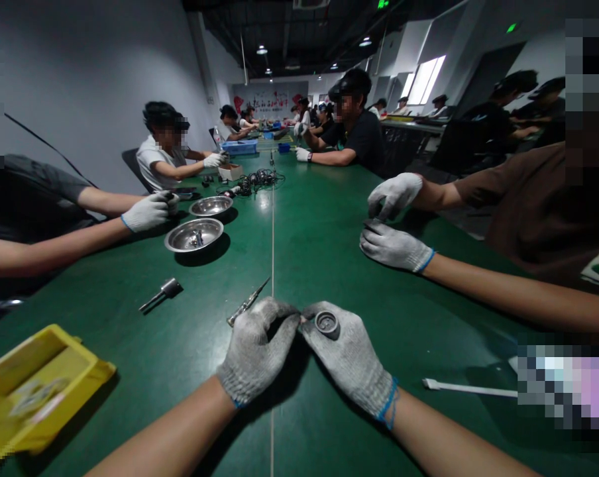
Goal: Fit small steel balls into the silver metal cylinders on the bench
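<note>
Both my hands wear grey knit gloves and meet over the green table point(329, 252). My right hand point(349, 358) is closed around a small round metal part point(326, 322) with a hollow centre, held between thumb and fingers. My left hand point(257, 348) is curled, its fingertips pinched against the edge of that part; what they pinch is too small to make out. A thin metal tool point(247, 303) with a pointed tip lies on the table just beyond my left hand.
A yellow bin point(31, 391) sits at the near left. A short metal pin tool point(161, 293) and two steel bowls point(194, 235) lie further left. Gloved co-workers' hands point(391, 245) work at right and left. A white strip point(468, 389) lies at near right.
</note>
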Demonstrator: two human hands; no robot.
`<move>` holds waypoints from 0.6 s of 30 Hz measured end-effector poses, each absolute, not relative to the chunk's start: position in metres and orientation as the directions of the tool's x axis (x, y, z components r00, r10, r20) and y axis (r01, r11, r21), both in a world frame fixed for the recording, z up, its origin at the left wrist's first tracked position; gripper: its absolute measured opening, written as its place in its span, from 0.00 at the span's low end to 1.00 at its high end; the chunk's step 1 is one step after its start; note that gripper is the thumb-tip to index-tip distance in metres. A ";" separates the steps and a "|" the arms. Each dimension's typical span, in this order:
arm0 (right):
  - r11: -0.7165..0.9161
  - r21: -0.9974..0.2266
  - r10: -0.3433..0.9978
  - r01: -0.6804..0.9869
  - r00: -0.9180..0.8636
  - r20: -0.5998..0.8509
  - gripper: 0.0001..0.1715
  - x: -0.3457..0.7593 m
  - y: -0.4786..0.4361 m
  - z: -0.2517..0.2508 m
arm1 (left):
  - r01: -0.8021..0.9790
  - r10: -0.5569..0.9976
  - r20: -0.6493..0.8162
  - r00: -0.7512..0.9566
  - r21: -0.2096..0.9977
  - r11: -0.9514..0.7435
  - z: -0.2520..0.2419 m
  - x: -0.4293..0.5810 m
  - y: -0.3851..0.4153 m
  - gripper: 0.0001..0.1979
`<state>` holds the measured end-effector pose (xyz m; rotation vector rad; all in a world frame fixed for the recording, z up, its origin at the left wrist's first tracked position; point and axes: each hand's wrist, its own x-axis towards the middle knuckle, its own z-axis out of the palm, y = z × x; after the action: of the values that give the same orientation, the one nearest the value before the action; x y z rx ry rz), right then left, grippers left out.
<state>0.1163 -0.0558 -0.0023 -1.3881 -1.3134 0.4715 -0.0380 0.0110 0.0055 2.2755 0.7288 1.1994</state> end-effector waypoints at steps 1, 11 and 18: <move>0.228 -0.878 0.870 0.422 0.317 0.378 0.08 0.117 -0.056 -0.002 | 0.234 0.634 0.610 0.475 0.608 -0.759 0.005 -0.038 0.010 0.08; 0.213 -0.884 0.857 0.416 0.355 0.374 0.09 0.119 -0.055 -0.003 | 0.187 0.575 0.662 0.481 0.563 -0.805 0.003 -0.037 0.011 0.05; 0.228 -0.878 0.850 0.422 0.354 0.390 0.10 0.118 -0.055 -0.002 | 0.200 0.576 0.649 0.496 0.560 -0.804 0.006 -0.038 0.011 0.05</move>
<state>0.1183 -0.0552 -0.0024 -1.3904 -1.2593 0.4399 -0.0375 0.0107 0.0055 2.3308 0.6434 1.2370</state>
